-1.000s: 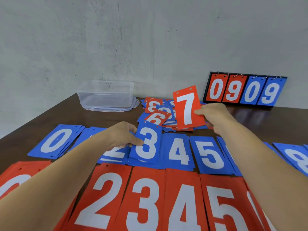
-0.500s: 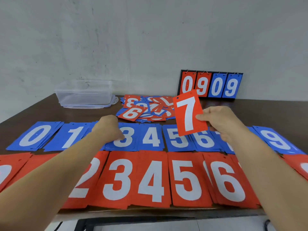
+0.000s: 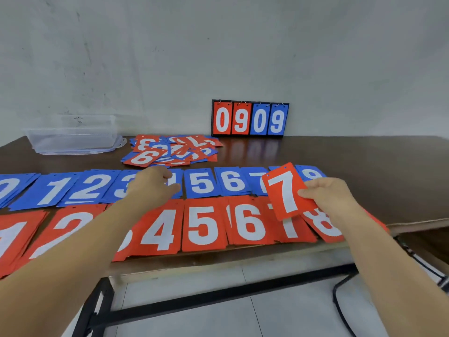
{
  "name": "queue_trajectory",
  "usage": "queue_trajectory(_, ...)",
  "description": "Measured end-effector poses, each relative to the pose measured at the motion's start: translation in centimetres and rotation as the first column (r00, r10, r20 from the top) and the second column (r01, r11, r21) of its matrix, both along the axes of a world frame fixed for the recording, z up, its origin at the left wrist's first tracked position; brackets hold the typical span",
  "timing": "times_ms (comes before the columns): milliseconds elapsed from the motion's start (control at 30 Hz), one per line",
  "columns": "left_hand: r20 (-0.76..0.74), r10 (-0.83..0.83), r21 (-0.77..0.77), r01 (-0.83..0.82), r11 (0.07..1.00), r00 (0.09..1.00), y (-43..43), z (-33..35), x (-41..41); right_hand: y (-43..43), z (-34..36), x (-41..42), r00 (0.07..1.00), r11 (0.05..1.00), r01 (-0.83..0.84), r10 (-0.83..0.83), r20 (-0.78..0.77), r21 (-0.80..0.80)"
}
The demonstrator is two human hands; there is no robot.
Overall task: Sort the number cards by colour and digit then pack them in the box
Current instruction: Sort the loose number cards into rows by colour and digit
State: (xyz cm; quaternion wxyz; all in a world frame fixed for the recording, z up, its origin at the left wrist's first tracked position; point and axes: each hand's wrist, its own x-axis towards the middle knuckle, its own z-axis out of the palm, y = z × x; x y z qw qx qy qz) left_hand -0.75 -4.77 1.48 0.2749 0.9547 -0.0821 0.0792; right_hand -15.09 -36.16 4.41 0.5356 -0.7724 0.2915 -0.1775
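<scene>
Now R hand (image 3: 328, 195) pinches red 7 card (image 3: 288, 190), 4 o'clock. L hand (image 3: 151, 184) curled over blue row (image 3: 201, 183); grip unclear.

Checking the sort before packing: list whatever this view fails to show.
Head view:
Blue 4 pile: digit covered by the left hand.
Red 3 pile: mostly under the left forearm.
Blue 7 pile: partly behind the red 7 card.
Blue 0 pile: cut by the left edge.
Mixed heap: lower cards overlapped.

Red 7 card (image 3: 288, 190), tilted, held above the red 7 pile (image 3: 291, 231).
</scene>
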Motion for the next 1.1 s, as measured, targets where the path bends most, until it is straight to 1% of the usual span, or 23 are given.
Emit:
queue_trajectory(100,0.009,0.011,0.019,-0.011,1.0,1.0,-1.4,-0.6,-1.8,-0.9,-1.7,-2.0,0.999,1.0,-0.02,0.021,-0.043,0.02)
queue_trajectory(133,0.01,0.013,0.036,-0.013,0.999,1.0,-1.8,-0.7,-2.3,-0.9,-2.5,-2.2,0.997,1.0,-0.026,0.026,-0.067,-0.006)
queue_trajectory(200,0.006,0.016,0.064,-0.016,0.998,1.0,-2.3,-1.0,-3.0,-0.8,-3.9,-2.1,0.993,0.993,-0.026,0.012,-0.121,-0.114)
queue_trajectory(267,-0.002,0.015,0.064,-0.015,0.998,1.0,-2.5,-1.1,-3.6,-0.4,-4.9,-1.9,0.985,0.967,-0.028,-0.016,-0.169,-0.253)
queue_trajectory(400,-0.01,0.03,0.075,-0.029,0.997,1.0,-2.5,-1.1,-4.3,0.9,-5.4,-2.3,0.959,0.832,-0.077,-0.089,-0.27,-0.549)
queue_trajectory(500,-0.004,0.033,0.079,-0.033,0.996,0.999,-2.4,-1.2,-4.5,1.2,-5.1,-2.4,0.942,0.755,-0.101,-0.137,-0.306,-0.648)
queue_trajectory(633,-0.005,0.025,0.085,-0.024,0.996,1.0,-2.4,-0.9,-4.4,1.1,-4.9,-2.0,0.926,0.723,-0.124,-0.162,-0.341,-0.68)
queue_trajectory(767,0.026,0.005,0.074,-0.006,0.997,1.0,-2.2,-0.3,-3.6,1.7,-4.3,-0.5,0.956,0.738,-0.093,-0.121,-0.267,-0.668)
queue_trajectory(867,0.033,0.001,0.069,-0.003,0.998,0.999,-1.7,0.1,-2.4,3.0,-3.5,1.8,0.973,0.75,-0.102,-0.061,-0.222,-0.654)
queue_trajectory(1033,0.033,-0.026,0.043,0.024,0.999,0.999,-0.6,0.6,0.8,6.1,-2.1,6.9,0.982,0.74,-0.138,0.013,-0.191,-0.659)
queue_trajectory(1100,0.03,-0.029,0.057,0.027,0.998,0.999,0.2,0.9,2.6,7.2,-1.6,9.4,0.98,0.731,-0.158,0.036,-0.194,-0.664)
